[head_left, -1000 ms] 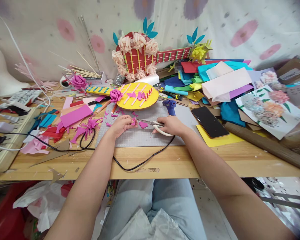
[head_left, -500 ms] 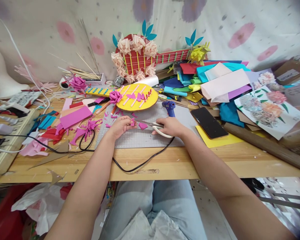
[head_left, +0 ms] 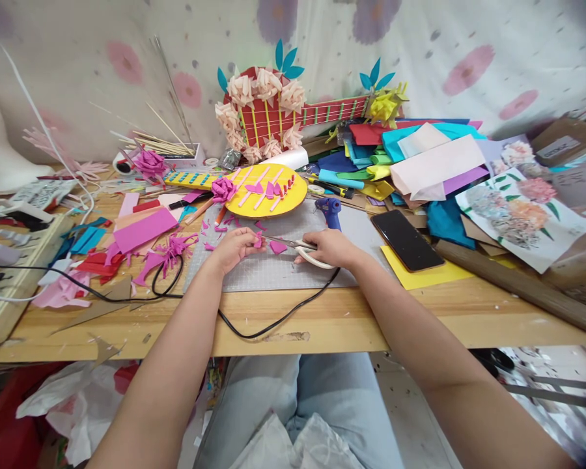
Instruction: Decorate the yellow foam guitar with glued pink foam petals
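My left hand pinches a small pink paper piece over the grey cutting mat. Scissors with white handles are gripped in my right hand, their blades pointing left toward the pink piece. Another pink cut piece lies on the mat beneath the blades, and small pink scraps lie left of my left hand. Just behind my hands rests a yellow paper guitar with pink strips and a pink paper flower on it.
A blue glue gun stands behind my right hand, its black cord looping across the table front. To the right lie a phone and a brown tube. A power strip sits left; a red paper guitar leans behind.
The scissors' blades look slightly more closed near the pink piece. Otherwise the hands hold nearly the same place, and the whole view has shifted a little.
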`<state>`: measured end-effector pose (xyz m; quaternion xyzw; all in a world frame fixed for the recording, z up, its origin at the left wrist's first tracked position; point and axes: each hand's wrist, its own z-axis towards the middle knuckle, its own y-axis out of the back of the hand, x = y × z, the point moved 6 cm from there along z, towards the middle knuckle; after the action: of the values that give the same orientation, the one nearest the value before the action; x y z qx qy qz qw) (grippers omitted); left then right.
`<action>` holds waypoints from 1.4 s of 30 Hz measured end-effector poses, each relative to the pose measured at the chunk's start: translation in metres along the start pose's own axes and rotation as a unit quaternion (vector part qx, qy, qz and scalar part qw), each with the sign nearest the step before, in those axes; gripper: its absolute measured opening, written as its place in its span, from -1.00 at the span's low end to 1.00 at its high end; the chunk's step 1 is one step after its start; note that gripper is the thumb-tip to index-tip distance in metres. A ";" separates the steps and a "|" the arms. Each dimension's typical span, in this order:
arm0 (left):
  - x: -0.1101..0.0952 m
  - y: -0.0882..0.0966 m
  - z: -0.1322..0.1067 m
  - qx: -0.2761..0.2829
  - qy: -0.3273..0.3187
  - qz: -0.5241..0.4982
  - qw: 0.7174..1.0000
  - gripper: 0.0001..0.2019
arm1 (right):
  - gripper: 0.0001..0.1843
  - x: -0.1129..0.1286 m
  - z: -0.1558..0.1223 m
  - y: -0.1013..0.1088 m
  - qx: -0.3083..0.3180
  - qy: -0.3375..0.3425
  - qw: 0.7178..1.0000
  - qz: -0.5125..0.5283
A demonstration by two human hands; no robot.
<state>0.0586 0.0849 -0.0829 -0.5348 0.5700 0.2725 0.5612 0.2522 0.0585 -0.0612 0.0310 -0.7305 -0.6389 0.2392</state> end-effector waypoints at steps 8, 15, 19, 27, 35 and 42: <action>0.000 0.001 -0.001 -0.014 0.007 -0.010 1.000 -0.93 | -0.48 0.001 -0.003 0.002 0.010 -0.006 1.000 -0.001; 0.000 0.001 -0.001 -0.018 0.005 -0.008 1.000 -0.91 | -0.49 0.002 -0.002 0.001 0.006 0.000 1.000 -0.002; -0.001 0.000 -0.001 -0.016 0.002 -0.005 1.000 -0.90 | -0.49 0.003 -0.001 0.001 0.007 -0.001 1.000 -0.002; -0.001 0.000 -0.001 -0.016 0.002 -0.009 1.000 -0.91 | -0.49 0.001 -0.002 0.002 0.000 0.007 1.000 0.006; 0.000 0.002 -0.001 -0.030 0.003 -0.013 0.999 -0.92 | -0.49 0.001 -0.003 0.002 0.009 -0.006 1.000 0.004; 0.003 0.005 0.002 -0.039 0.008 -0.023 0.999 -0.93 | -0.51 0.001 -0.004 0.003 0.000 -0.005 1.000 0.000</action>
<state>0.0551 0.0868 -0.0879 -0.5716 0.5512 0.2772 0.5410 0.2536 0.0556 -0.0574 0.0282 -0.7317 -0.6389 0.2356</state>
